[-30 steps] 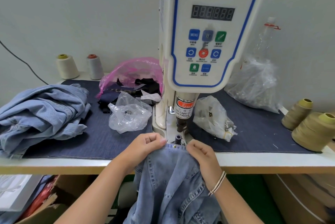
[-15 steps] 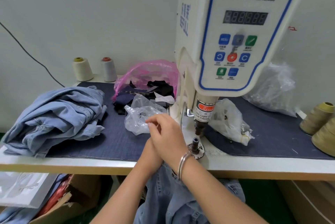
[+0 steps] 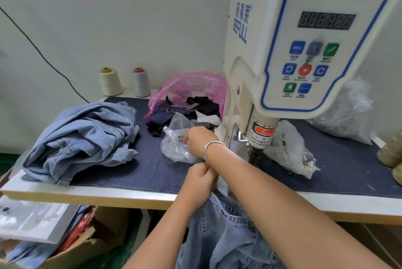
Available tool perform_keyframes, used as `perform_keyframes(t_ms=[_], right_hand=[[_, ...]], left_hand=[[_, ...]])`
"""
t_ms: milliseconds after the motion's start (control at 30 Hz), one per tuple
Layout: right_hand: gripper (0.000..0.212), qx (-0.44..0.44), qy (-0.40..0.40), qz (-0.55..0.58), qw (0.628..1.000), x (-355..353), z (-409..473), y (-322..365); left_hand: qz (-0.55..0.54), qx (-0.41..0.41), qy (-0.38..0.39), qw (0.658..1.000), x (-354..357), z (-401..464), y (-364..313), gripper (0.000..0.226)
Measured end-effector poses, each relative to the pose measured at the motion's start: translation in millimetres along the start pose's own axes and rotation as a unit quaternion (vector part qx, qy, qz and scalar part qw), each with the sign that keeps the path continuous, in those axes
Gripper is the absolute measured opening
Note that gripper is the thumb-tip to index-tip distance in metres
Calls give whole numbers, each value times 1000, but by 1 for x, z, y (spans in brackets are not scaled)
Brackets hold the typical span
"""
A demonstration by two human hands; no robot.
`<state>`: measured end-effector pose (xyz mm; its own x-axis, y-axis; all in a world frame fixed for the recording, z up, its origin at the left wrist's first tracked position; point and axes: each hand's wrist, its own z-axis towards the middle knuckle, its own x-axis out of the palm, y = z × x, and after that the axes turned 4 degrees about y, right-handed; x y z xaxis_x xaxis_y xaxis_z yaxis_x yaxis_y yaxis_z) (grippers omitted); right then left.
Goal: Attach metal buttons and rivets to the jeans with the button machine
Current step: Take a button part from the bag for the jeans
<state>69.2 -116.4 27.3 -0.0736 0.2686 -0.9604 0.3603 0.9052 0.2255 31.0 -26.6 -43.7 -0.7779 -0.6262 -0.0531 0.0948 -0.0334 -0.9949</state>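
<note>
1. Right hand [image 3: 199, 141] reaching into clear plastic bag [image 3: 177, 147] left of button machine [image 3: 282, 62] — grip hidden, cannot tell
2. Left hand [image 3: 201, 178] clenched on jeans [image 3: 221, 231] at table edge [image 3: 87, 194]
3. Risk: denim slipping floorward — one-handed hold

light: bright, even | shadows: soft, faint | focus: slightly soft | edges: wide-angle bending

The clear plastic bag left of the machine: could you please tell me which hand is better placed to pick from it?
Right. The right hand is at the clear plastic bag, while the left hand grips the jeans at the table edge.
</note>
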Motion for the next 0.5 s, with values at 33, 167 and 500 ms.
perform_keyframes(t_ms=[33,167,500], right_hand=[[36,-13,15,-21,1000,0,2,2],[40,-41,38,-111,992,1,10,10],[32,-42,3,-147,988,9,24,13]], left_hand=[[-1,-5,-1,1000,0,0,0,38],[-9,-25,-18,999,-2,2,0,34],[19,-57,-45,997,-1,5,-1,28]])
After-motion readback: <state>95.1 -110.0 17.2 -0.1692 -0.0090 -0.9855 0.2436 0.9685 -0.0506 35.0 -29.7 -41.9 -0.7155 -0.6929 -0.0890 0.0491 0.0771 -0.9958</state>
